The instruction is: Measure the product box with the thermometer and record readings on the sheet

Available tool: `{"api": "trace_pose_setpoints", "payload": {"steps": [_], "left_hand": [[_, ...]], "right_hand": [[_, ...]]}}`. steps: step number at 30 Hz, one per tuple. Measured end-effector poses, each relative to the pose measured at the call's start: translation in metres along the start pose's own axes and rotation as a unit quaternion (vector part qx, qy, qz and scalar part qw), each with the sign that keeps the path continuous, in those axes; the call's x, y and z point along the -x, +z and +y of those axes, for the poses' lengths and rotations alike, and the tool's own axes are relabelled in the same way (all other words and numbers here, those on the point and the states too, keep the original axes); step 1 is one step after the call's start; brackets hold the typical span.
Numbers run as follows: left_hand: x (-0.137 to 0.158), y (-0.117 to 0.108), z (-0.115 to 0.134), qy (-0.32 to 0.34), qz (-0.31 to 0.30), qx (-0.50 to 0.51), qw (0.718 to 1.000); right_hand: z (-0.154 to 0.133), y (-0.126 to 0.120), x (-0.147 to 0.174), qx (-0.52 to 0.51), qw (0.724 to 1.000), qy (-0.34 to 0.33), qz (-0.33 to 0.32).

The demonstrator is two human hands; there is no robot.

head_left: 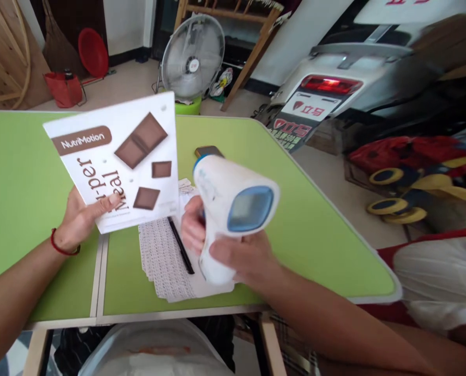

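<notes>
My left hand (pixel 84 213) grips the lower left edge of a white box or booklet (pixel 139 180) with chocolate pieces and "NutriMotion" printed on it; whether it has depth I cannot tell. The thumb lies across its front, and it is held up tilted over the table. My right hand (pixel 233 245) is wrapped round the handle of a white and blue infrared thermometer (pixel 233 209), its grey screen facing me. Beneath the two hands, sheets of paper covered in rows of handwriting (pixel 166 261) lie on the table, with a black pen (pixel 181 245) on top.
The green table (pixel 314 224) has a pale edge and a seam at left. A dark phone-like object (pixel 209 151) lies behind the thermometer. Beyond stand a fan (pixel 192 62), a red basin (pixel 93 51) and a white scooter (pixel 330 78). A person's pale clothing (pixel 440 277) shows at right.
</notes>
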State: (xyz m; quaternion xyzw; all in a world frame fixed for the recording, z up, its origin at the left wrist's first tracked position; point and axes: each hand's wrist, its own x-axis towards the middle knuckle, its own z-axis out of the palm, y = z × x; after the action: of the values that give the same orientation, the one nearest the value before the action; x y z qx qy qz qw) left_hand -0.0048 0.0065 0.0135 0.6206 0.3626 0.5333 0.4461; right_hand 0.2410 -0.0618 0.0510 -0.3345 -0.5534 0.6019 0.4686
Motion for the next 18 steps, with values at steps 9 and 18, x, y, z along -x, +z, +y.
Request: {"api": "trace_pose_setpoints", "payload": {"steps": [9, 18], "left_hand": [[0.013, 0.018, 0.015, -0.094, -0.063, 0.026, 0.993], [0.011, 0.017, 0.014, -0.095, -0.074, 0.029, 0.992]], "right_hand": [[0.018, 0.029, 0.001, -0.124, 0.990, 0.063, -0.039], [0.014, 0.035, -0.006, -0.077, 0.995, 0.056, 0.002]]}}
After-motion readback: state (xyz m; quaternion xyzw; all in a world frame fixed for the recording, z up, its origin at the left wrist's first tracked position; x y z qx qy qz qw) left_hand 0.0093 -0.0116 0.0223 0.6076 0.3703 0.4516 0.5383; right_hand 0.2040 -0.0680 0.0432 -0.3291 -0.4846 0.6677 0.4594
